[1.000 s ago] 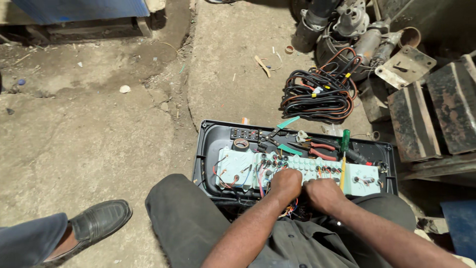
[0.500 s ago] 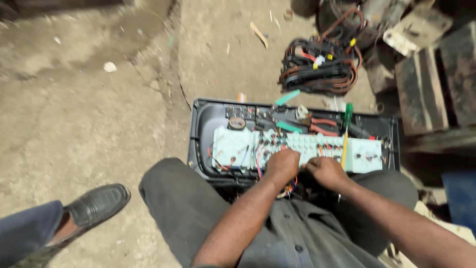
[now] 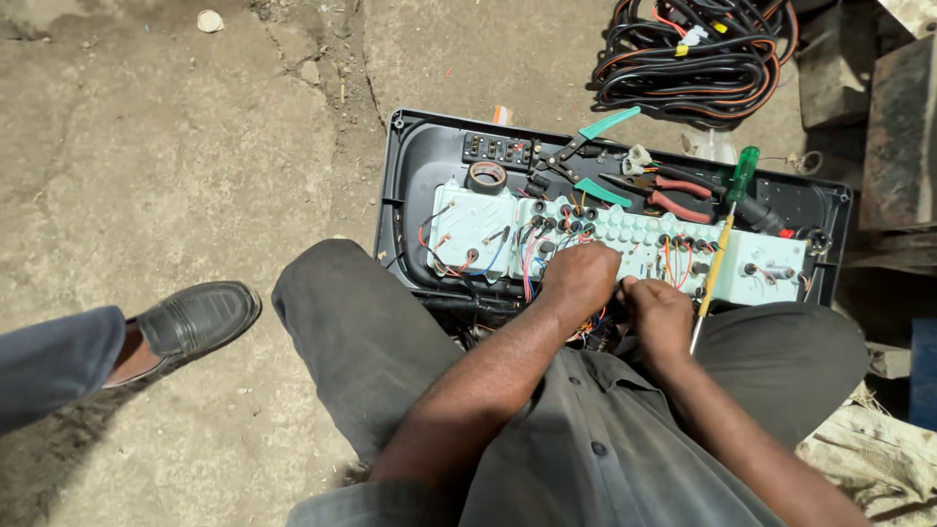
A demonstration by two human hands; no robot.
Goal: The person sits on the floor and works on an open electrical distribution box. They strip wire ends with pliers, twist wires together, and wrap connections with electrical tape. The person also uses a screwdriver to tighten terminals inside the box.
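Pale green plastic circuit panel [image 3: 625, 239] with coloured wires seated in black plastic housing [image 3: 410, 176], propped against knees. Left hand [image 3: 583, 278] curled, fingertips pressed on panel's near edge among thin wires. Right hand [image 3: 660, 314] closed; what is pinched cannot be told. Yellow-shafted green-handled screwdriver [image 3: 727, 226] laid across panel. Panel judged light, stiff, brittle; wires delicate; best gripped by housing rim.
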